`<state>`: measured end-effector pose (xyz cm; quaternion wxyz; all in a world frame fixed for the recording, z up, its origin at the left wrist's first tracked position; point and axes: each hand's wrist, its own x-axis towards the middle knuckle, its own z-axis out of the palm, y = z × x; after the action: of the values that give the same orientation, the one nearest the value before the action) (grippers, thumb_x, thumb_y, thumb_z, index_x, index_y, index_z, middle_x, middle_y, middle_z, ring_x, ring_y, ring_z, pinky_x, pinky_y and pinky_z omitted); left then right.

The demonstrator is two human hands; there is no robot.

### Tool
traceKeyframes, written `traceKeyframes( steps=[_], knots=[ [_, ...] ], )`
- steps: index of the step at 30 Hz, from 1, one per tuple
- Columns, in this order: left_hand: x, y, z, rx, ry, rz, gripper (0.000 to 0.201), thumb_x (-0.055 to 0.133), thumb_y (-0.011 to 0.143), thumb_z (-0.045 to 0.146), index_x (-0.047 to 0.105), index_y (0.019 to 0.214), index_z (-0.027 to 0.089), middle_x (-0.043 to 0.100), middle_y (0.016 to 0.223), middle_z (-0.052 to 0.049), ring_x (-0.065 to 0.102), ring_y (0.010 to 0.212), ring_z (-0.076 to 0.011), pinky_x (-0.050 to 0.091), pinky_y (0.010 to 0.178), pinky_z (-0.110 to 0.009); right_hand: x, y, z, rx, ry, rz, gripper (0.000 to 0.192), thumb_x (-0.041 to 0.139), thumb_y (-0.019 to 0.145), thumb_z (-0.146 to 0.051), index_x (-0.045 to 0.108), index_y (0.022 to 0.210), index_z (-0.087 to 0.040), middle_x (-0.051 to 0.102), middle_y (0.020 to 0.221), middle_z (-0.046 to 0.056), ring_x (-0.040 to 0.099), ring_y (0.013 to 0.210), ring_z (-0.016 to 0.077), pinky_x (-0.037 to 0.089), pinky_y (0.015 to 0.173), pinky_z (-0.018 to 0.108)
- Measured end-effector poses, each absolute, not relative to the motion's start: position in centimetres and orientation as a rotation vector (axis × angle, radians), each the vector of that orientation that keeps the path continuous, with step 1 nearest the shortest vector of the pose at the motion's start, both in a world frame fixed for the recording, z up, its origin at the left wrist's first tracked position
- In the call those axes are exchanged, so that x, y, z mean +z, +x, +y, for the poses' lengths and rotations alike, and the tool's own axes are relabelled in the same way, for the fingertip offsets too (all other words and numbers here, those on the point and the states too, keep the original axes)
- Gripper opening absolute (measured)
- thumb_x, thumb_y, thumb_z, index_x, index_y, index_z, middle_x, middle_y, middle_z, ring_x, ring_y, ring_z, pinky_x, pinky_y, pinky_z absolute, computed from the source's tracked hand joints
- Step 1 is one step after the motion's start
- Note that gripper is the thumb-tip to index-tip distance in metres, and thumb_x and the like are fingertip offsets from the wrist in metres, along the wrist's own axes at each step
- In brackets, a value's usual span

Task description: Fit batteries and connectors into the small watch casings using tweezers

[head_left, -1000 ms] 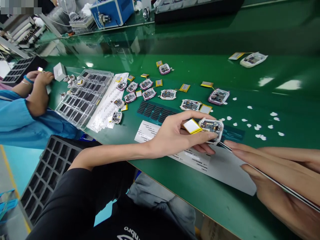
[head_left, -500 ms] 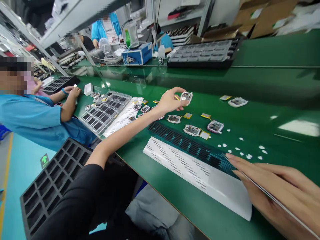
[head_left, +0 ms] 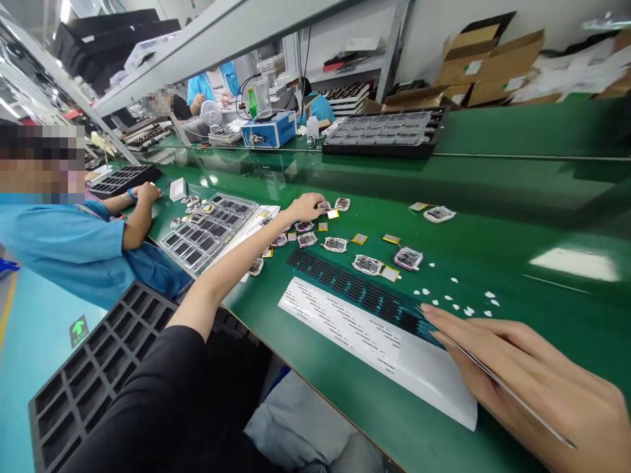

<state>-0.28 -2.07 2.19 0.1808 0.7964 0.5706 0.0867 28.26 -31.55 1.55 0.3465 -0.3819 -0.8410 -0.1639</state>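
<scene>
Pinching a pair of thin metal tweezers (head_left: 497, 381), the right hand (head_left: 537, 387) lies low on the green bench (head_left: 517, 217) closest to the camera, fingers drawn together along the shaft so the grip is closed round the tool. The tweezer tips reach just beyond the fingertips, onto the near end of a dark strip of small black pads (head_left: 365, 292). Directly beside that grip, on the side toward the person's body, lies a long white printed sheet (head_left: 374, 341), running alongside the dark strip and touching it. A little beyond the tweezer tips, small white scraps (head_left: 463, 299) are scattered over the bench.

Farther out from the right hand sit several small open devices with circuit boards showing, the closest being a white-framed unit (head_left: 367, 265) and a purple-framed unit (head_left: 408, 258), each with a yellow-edged flat battery lying just beside it.

Well beyond those, the left hand (head_left: 306, 207) is stretched out at the end of a bare forearm, palm down, fingers curled over a small device (head_left: 324, 207) on the bench; whether the fingers actually clasp it or only rest on it cannot be told. Just beside that hand lie another pink-framed unit (head_left: 342, 203) and more of the same units nearer the arm. Past the forearm's outer side is a clear compartment tray (head_left: 210, 223) of dark parts, and beyond it a co-worker in a blue top (head_left: 73, 253) with hands on the bench. Farthest off, a black tray (head_left: 384, 131) sits on the far side of the bench.
</scene>
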Motion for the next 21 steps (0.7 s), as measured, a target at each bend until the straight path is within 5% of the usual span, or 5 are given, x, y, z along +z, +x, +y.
traceKeyframes(
  steps=[7, 13, 16, 21],
  knots=[
    [3.2, 0.0, -3.6, 0.456, 2.102, 1.621, 0.017, 0.073, 0.096, 0.024, 0.069, 0.11, 0.015, 0.075, 0.117, -0.011, 0.069, 0.113, -0.0235, 0.057, 0.104, -0.042, 1.1, 28.5, -31.4, -0.479, -0.993, -2.15, 0.072, 0.069, 0.097, -0.014, 0.043, 0.161, -0.036, 0.082, 0.096, -0.009, 0.073, 0.077, 0.0134, 0.056, 0.068, 0.025],
    [3.4, 3.8, -12.1, 0.73, 1.935, 1.263, 0.015, 0.046, 0.109, 0.026, 0.052, 0.121, 0.019, 0.078, 0.106, -0.006, 0.077, 0.093, -0.0128, 0.06, 0.085, -0.026, 0.6, 28.1, -31.7, -0.44, -1.112, -2.036, 0.039, 0.059, 0.098, -0.014, 0.067, 0.131, -0.033, 0.081, 0.094, -0.006, 0.077, 0.088, 0.0166, 0.059, 0.078, 0.028],
    [3.0, 5.6, -17.9, 0.735, 1.57, 0.631, 0.028, 0.062, 0.101, 0.033, 0.053, 0.124, 0.019, 0.075, 0.097, -0.005, 0.079, 0.083, -0.0171, 0.062, 0.073, -0.028, 0.4, 27.5, -32.0, -0.438, -1.255, -1.914, 0.036, 0.051, 0.099, -0.009, 0.069, 0.123, -0.029, 0.077, 0.082, -0.005, 0.072, 0.064, 0.0131, 0.055, 0.06, 0.024],
    [2.1, 6.8, -24.1, 0.609, 1.408, 0.418, 0.018, 0.062, 0.099, 0.027, 0.063, 0.114, 0.017, 0.072, 0.097, -0.005, 0.076, 0.075, -0.014, 0.062, 0.074, -0.027, 0.3, 27.2, -32.5, -0.5, -1.327, -1.827, 0.04, 0.067, 0.099, -0.02, 0.063, 0.138, -0.027, 0.07, 0.066, -0.009, 0.056, 0.043, 0.0073, 0.035, 0.04, 0.023]
  ],
)
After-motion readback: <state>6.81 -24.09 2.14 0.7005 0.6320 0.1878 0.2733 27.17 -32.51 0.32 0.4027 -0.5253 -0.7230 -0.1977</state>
